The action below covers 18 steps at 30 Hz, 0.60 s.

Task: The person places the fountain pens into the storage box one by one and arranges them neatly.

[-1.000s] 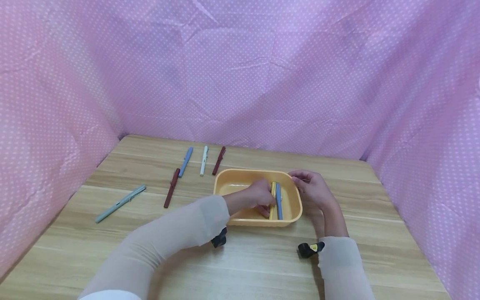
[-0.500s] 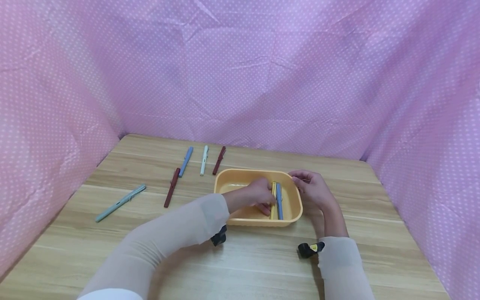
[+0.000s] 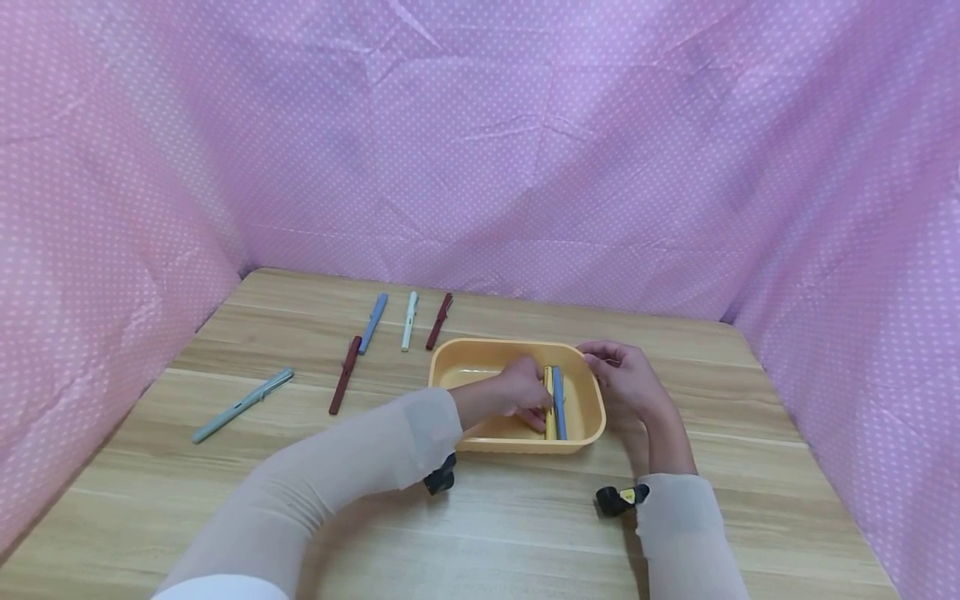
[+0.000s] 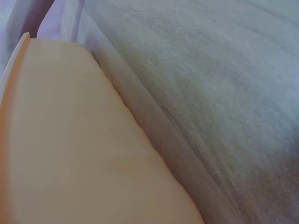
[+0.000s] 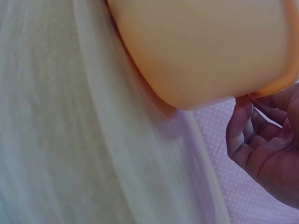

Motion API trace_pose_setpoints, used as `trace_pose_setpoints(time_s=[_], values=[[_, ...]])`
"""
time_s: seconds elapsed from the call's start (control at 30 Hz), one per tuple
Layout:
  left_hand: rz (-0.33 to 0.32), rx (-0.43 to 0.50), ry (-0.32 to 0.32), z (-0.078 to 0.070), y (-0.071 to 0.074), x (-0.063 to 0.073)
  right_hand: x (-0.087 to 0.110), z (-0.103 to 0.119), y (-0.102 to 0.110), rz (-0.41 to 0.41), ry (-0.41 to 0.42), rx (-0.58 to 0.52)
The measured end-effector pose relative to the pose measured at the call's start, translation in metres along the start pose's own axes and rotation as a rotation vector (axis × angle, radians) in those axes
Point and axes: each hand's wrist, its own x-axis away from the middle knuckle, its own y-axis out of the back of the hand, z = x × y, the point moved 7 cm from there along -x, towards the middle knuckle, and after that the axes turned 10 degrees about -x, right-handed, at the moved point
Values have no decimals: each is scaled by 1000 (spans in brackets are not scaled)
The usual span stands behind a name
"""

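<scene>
A yellow-orange plastic box (image 3: pixel 517 447) stands on the table, its far rim and right end turned towards my right hand (image 3: pixel 624 375). That hand pinches the rim at the far right corner between thumb and fingers, as the box (image 5: pixel 205 51) in the right wrist view also shows. Inside the box, my left hand (image 3: pixel 521 387) has its fingers on a yellow pen (image 3: pixel 549 425) and pinches it; the fingertips are partly hidden. Just right of it lies a blue pen (image 3: pixel 559 408), side by side with the yellow one. Only the box's outer wall (image 4: pixel 70 126) fills the left wrist view.
Left of the box lie several pens: a dark red pen (image 3: pixel 345 375), a blue pen (image 3: pixel 372 323), a white pen (image 3: pixel 409 321), another dark red pen (image 3: pixel 439 322) and a pale green pen (image 3: pixel 242 406). Pink dotted cloth (image 3: pixel 480 167) surrounds the wooden table (image 3: pixel 525 525).
The yellow pen has shifted very slightly right, closer to the blue pen, with my left hand at it. My right hand and the box have stayed in place.
</scene>
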Motion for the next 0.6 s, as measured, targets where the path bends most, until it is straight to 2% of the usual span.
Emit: trace_pose_setpoints(time_s=[0.2,0.43,0.6], values=[[23,-14,-3,-1,8,-2,-1,1,-1,-2,6,-5],[95,20,-44,-13,30,-2,-3,4,-4,-14,19,1],[159,16,-66,-20,47,5,-5,4,-3,-18,5,3]])
